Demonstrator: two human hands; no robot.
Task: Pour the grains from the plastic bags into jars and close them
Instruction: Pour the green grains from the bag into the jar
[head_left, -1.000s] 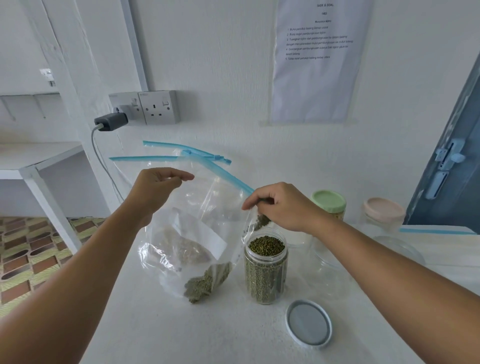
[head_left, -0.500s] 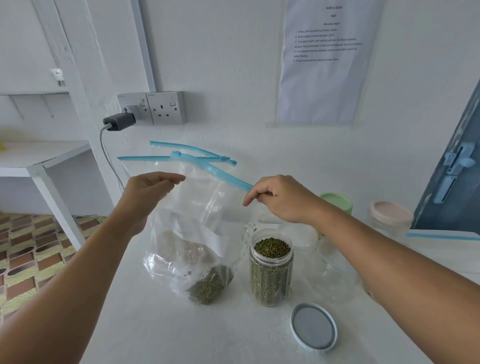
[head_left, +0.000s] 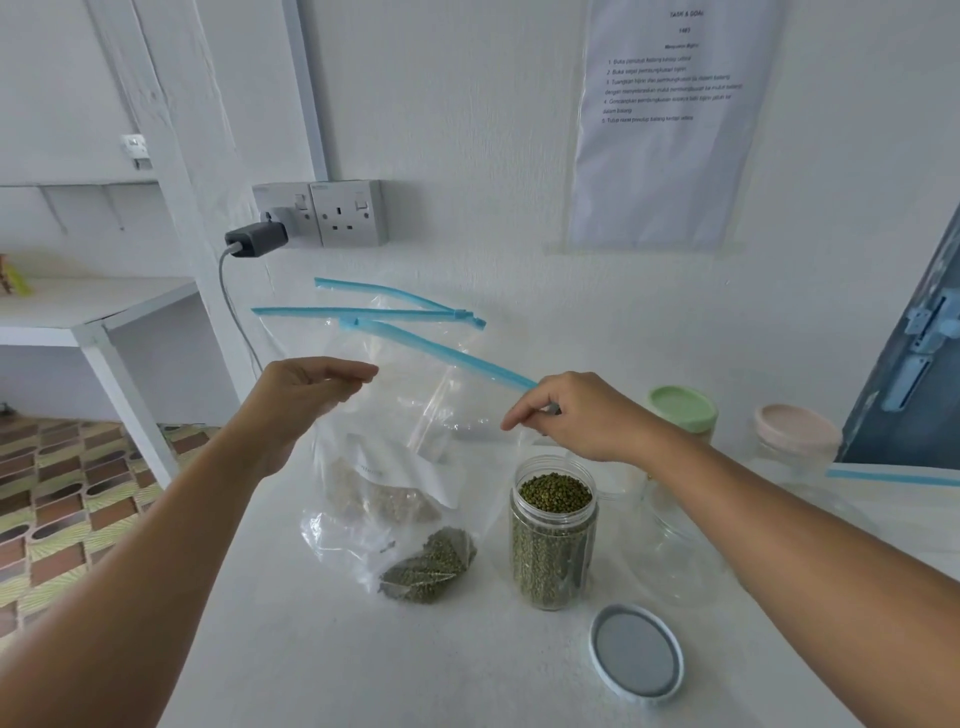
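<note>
A clear plastic bag (head_left: 395, 447) with a blue zip strip hangs upright over the white table, a small heap of green grains (head_left: 431, 566) in its bottom corner. My left hand (head_left: 306, 400) pinches its left upper edge. My right hand (head_left: 576, 415) pinches the right end near the blue strip. An open clear jar (head_left: 553, 535) filled to the top with green grains stands just right of the bag, below my right hand. Its white lid (head_left: 636, 654) lies flat on the table in front. Behind the held bag stands another bag holding pale grains (head_left: 384, 499).
An empty clear jar (head_left: 670, 535) stands right of the full one. Jars with a green lid (head_left: 683, 408) and a pink lid (head_left: 797, 428) stand at the back right. A charger (head_left: 257, 241) is plugged into the wall socket, its cable hanging down. The table edge (head_left: 208, 545) drops off at left.
The bag has swung upright off the jar mouth, and the remaining green grains have slid down into its bottom corner. Both hands have kept their hold.
</note>
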